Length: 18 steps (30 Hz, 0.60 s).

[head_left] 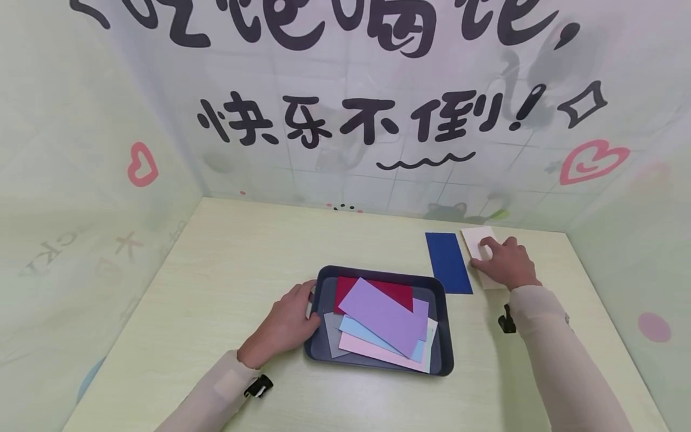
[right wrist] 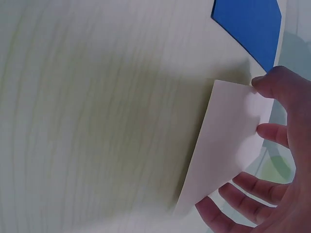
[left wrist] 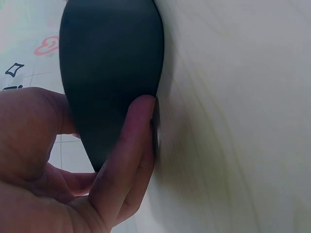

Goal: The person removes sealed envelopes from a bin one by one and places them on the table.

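Note:
My left hand (head_left: 288, 321) grips the left end of a dark tray (head_left: 426, 282); in the left wrist view its fingers press the tray's outer wall (left wrist: 112, 58). Inside the tray lie overlapping cards: a lavender card (head_left: 378, 318) on top, a red card (head_left: 396, 291), a light blue card (head_left: 352, 327), a pink card (head_left: 367, 349) and a grey card (head_left: 332, 336) among them. At the back right, my right hand (head_left: 510, 264) holds a pale card (head_left: 475, 236) across its width. The right wrist view shows thumb and fingers at opposite edges of this pale card (right wrist: 226, 131).
A dark blue card (head_left: 449, 264) lies flat just left of the pale card, behind the tray's right corner. The light wooden table (head_left: 243, 252) meets printed curtain walls (head_left: 335, 180) at the back and both sides. A black clip-like piece (head_left: 259, 386) hangs at the left cuff.

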Tool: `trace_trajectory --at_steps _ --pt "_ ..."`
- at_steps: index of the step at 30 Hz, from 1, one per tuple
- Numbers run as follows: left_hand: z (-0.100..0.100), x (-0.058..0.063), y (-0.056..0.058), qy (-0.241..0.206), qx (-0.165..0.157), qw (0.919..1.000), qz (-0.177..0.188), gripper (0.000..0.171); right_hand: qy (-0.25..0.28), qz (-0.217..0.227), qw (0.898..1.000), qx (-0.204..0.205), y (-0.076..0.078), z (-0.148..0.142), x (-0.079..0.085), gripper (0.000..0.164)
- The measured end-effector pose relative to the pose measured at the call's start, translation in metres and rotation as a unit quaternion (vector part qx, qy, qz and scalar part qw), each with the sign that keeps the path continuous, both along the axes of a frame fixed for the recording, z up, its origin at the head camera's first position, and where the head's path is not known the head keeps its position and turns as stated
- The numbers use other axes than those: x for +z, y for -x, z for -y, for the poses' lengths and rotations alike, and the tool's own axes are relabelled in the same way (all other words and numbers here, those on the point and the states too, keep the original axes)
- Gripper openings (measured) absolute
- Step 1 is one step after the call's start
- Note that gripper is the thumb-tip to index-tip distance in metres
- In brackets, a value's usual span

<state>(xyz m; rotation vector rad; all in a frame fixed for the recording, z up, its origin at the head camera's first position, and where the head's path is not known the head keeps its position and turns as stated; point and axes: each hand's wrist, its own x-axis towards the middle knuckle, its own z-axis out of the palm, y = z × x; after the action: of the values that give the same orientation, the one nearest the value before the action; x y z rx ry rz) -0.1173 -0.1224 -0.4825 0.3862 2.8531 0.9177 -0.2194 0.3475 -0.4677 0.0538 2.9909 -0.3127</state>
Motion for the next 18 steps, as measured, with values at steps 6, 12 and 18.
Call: trace_trajectory --at_steps 6,12,18 --pt "-0.0004 0.0009 0.0001 -0.001 0.002 1.0000 0.000 0.061 -0.005 0.011 1.000 -0.010 -0.0009 0.0014 -0.0019 0.060" --pt "0.0001 0.0003 0.0002 -0.001 -0.001 1.0000 -0.006 0.060 -0.007 0.018 1.000 -0.024 -0.0020 0.0038 -0.0031 0.062" --pt "0.0000 0.0001 0.0004 -0.002 -0.001 1.0000 -0.002 0.061 -0.006 0.028 0.999 -0.029 -0.0045 0.0048 -0.0032 0.063"
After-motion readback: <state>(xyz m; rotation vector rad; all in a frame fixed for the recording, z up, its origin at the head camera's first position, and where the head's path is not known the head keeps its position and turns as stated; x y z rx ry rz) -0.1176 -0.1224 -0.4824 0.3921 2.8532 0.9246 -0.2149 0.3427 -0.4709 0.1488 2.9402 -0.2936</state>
